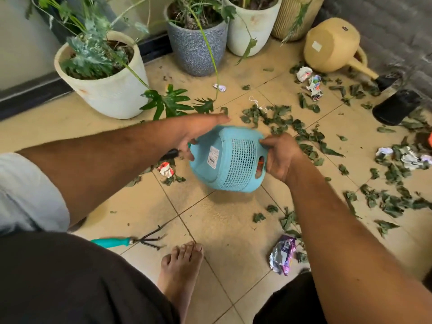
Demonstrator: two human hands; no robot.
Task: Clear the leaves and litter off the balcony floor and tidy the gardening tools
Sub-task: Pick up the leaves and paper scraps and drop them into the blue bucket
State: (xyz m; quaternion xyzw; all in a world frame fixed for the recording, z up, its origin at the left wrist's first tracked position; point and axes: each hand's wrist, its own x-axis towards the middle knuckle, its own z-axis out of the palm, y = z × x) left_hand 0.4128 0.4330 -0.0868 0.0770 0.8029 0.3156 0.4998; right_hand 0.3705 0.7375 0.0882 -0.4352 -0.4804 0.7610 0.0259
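A light blue mesh basket [230, 157] is tipped on its side above the tiled floor, label facing me. My left hand [198, 132] holds its bottom end, fingers spread over the top. My right hand [281, 155] grips its rim by a handle hole; something orange shows inside. Green leaves [304, 134] lie scattered over the middle and right of the floor. Crumpled paper [312, 84] and a purple wrapper [282, 257] lie among them. A hand rake [126, 241] with a teal handle lies by my left knee. A black handle [170, 154] shows under my left hand.
Potted plants stand along the back: a white pot [109, 90], a grey pot [196, 50], another white pot [253, 26]. A beige watering can [332, 45] lies tipped at the back right, a black pot [395, 107] on its side beyond it. My bare foot [181, 270] rests on the tiles.
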